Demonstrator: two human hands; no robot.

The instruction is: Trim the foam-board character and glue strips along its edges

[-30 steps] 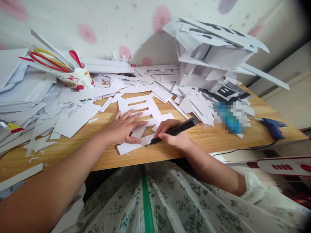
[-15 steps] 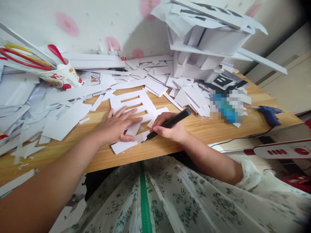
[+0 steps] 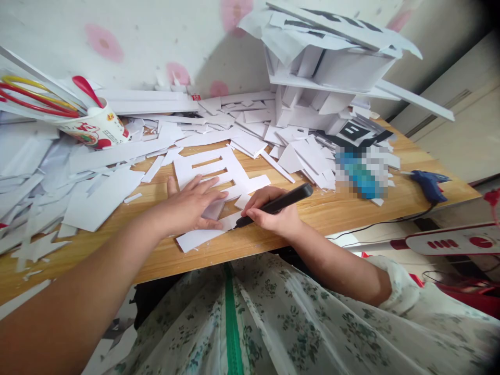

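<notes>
My left hand [image 3: 193, 205] lies flat with its fingers spread, pressing on a white foam board piece with slots cut in it [image 3: 211, 156]. My right hand [image 3: 273, 211] grips a black pen-shaped craft knife [image 3: 287, 199], the handle slanting up to the right. Its dark tip meets a white foam board strip [image 3: 199, 238] near the table's front edge. My left thumb rests on that strip. A small white offcut [image 3: 242, 201] sits between the two hands. The knife's blade is too small to see clearly.
A paper cup [image 3: 109, 125] with scissors and a red-handled tool stands left among many white scraps [image 3: 101, 198]. Behind right is a white foam board model [image 3: 332, 73]. A blue glue gun [image 3: 429, 185] with its cord lies on the wooden table [image 3: 390, 208] at right.
The view has shifted slightly. My right hand and the craft knife stay at the strip, with the handle leaning a little lower to the right. My left hand keeps pressing on the board.
</notes>
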